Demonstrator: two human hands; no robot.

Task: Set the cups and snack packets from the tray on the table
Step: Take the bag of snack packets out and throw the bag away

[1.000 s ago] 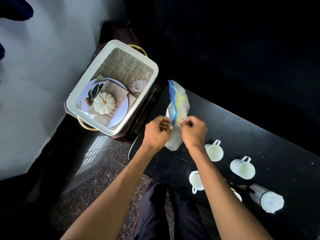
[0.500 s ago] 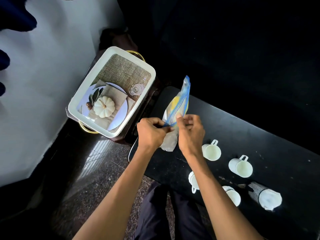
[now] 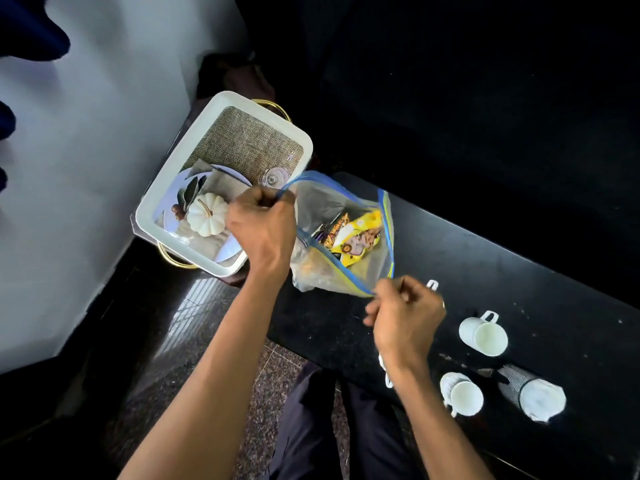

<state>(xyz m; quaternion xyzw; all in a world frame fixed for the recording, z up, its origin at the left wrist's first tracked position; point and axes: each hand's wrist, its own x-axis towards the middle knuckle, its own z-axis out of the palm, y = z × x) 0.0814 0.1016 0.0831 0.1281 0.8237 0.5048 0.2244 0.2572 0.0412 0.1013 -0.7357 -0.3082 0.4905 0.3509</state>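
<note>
A clear zip bag point(image 3: 325, 209) with a blue seal hangs open above the left end of the black table point(image 3: 519, 271). Inside it lie snack packets point(image 3: 353, 237), one yellow, one dark. My left hand point(image 3: 263, 226) grips the far-left edge of the bag's mouth. My right hand point(image 3: 405, 320) pinches the near-right edge, so the mouth is pulled wide. White cups stand on the table: one point(image 3: 485, 336) to the right, one point(image 3: 462, 396) nearer me. Two more are mostly hidden behind my right hand and wrist.
A white tray point(image 3: 162, 202) with gold handles sits left of the table, with a mat, a plate, a white pumpkin point(image 3: 207, 216) and a glass point(image 3: 275, 176) in it. A mesh cylinder with a white end point(image 3: 533, 396) lies on the table at right. A white wall is at left.
The bag was held upright and shut between both hands. My hands have moved apart, left hand toward the tray, right hand toward the cups, and the bag's mouth now gapes open showing the packets.
</note>
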